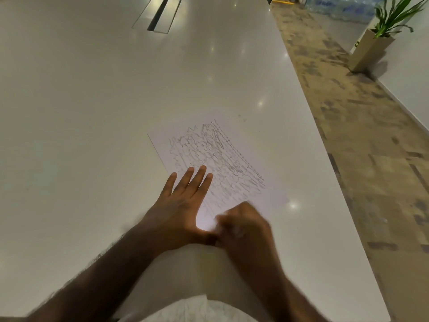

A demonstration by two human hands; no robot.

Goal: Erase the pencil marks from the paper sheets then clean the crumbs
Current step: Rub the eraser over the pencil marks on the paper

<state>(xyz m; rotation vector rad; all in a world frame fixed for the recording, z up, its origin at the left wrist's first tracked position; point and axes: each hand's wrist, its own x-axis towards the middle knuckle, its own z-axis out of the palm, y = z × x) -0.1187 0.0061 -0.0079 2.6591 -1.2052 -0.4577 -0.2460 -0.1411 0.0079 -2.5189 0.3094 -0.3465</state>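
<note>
Low in the centre, the right hand [245, 228] is motion-blurred, with fingers curled at the paper sheet's [267, 191] near edge; I cannot tell whether it holds anything. Just left, the left hand [183, 205] presses flat on the sheet, fingers straight. Pencil marks [220, 152] cover the sheet, mid-frame on the white table [92, 101]. A potted plant [376, 40] stands on the floor at upper right.

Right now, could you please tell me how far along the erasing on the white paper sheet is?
Early. Done: only a small blank patch at the near edge of the white paper sheet, between the hands. In hand: the left hand presses flat on the sheet while the curled, blurred right hand works at that edge; any eraser is hidden. Left: grey pencil scribbles cover most of it, then crumb cleaning.
</note>
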